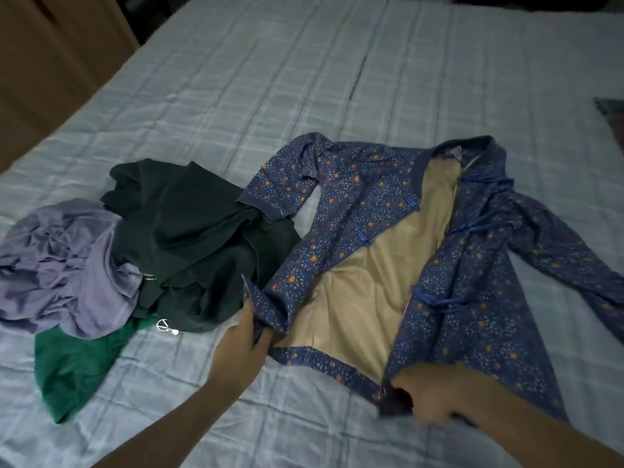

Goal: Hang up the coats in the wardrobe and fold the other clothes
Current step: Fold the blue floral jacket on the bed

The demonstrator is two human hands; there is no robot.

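Pale blue checked bed (270, 96) carries the clothes. Blue floral jacket (472, 265) lies open, tan lining up, long axis running collar-far to hem-near, sleeves spread sideways. Left hand (241, 346) fingers grasp the left front hem corner; right hand (435, 393) fingers are clenched on the right front hem corner. Dark green garment (202, 238), lilac garment (64, 265) and bright green garment (77, 363) are heaped just beside the jacket's left sleeve.
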